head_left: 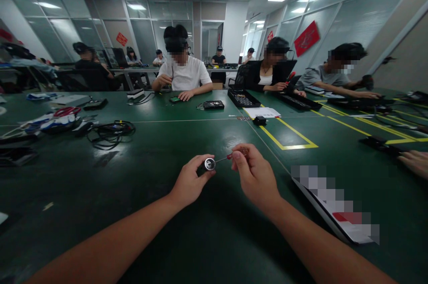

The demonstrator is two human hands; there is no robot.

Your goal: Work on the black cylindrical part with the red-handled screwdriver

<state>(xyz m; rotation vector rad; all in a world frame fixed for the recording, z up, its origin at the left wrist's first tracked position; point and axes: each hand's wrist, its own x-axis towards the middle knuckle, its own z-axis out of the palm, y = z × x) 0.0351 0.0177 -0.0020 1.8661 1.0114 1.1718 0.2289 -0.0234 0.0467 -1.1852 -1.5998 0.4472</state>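
Observation:
Between the thumb and fingers of my left hand (190, 182) is a small round cylindrical part (209, 164), with a bright metal rim and a dark inside facing me. My right hand (257, 177) is closed around the reddish handle of a screwdriver (230, 156). Its thin metal shaft points left, and the tip meets the rim of the cylindrical part or lies just beside it; I cannot tell which. Both hands are held above the green table (207, 239). What kind of part the cylinder is does not show.
A blurred-out booklet (334, 208) lies to the right of my right forearm. Coiled black cables (112, 132) are at left. Ahead are a small black block (259, 120), a black tray (243, 98) and yellow tape (299, 146). Other people sit around; one person's hand (414, 161) is at far right.

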